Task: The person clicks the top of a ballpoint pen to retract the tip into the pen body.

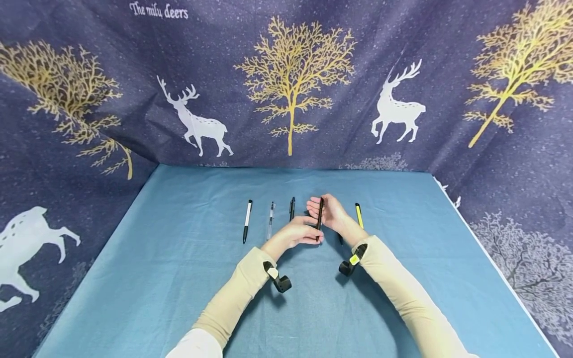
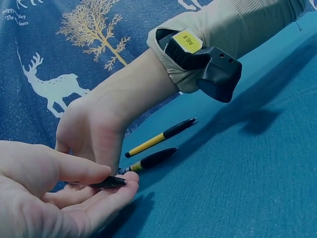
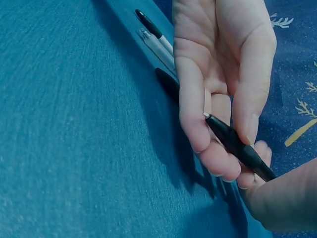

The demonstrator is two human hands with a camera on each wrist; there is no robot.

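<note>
Black pen point(image 1: 320, 219) runs near-vertically just right of frame centre, between the hands: left hand point(image 1: 298, 232) pinches its lower end; right hand point(image 1: 333, 214), fingers extended, overlaps its upper end, grip unclear.

"The milu deers" point(image 1: 158, 11) on bkgd cloth point(image 1: 331, 127) – yellow R-wrist tag point(image 2: 187, 41) txt unclear
</note>
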